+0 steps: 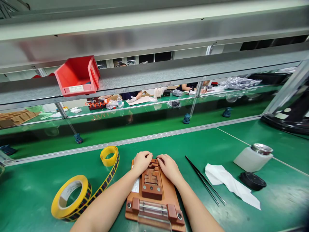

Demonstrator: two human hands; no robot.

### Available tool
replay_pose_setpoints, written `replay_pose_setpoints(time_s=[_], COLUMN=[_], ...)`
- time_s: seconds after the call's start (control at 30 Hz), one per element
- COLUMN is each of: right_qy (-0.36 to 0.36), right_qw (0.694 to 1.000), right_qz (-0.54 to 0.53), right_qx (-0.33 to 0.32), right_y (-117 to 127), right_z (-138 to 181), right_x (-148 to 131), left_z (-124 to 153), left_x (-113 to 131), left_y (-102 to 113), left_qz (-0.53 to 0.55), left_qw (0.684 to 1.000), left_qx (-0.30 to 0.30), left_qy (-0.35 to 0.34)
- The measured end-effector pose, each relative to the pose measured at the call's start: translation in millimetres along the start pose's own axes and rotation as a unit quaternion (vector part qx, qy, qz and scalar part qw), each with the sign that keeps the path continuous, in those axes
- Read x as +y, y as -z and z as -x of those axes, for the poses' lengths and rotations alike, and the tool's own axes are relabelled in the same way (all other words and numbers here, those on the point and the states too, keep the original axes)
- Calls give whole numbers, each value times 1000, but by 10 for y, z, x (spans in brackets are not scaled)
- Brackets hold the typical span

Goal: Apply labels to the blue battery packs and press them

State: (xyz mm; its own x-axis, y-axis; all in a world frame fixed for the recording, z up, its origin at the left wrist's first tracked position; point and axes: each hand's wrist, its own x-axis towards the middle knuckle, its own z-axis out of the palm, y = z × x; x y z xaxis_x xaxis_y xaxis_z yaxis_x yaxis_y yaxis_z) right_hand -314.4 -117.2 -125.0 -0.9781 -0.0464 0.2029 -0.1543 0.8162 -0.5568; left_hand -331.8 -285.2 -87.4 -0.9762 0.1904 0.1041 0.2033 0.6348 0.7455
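A reddish-brown fixture block with a cut-out recess sits on a brown base plate on the bench. At its far left corner is my left hand, fingers curled in and thumb close to the forefinger. Whatever it pinches is hidden. My right hand lies at the far right corner, its bent fingertips touching the block's edge; what is under them cannot be made out. A clear hinged cover hangs from the near end of the plate, swung away from the block. A white label shows beside my left wrist.
On the left, a yellow tape roll unwinds to a smaller coil. Rightward lie black tweezers, a white wipe, a black lid and a white dispenser bottle. A red bin stands on the shelf; people work beyond.
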Motion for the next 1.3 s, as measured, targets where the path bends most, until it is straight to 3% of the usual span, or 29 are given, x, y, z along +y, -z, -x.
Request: replay_pose_setpoints(time_s=[1.3], right_qy=[7], right_qw=[1000], right_qz=[-8], right_qx=[-2], right_y=[16], right_z=[19], right_x=[-7], left_z=[7], left_x=[12], left_y=[9], left_qz=[1], left_qw=[1000], left_qx=[3], left_qy=[-1])
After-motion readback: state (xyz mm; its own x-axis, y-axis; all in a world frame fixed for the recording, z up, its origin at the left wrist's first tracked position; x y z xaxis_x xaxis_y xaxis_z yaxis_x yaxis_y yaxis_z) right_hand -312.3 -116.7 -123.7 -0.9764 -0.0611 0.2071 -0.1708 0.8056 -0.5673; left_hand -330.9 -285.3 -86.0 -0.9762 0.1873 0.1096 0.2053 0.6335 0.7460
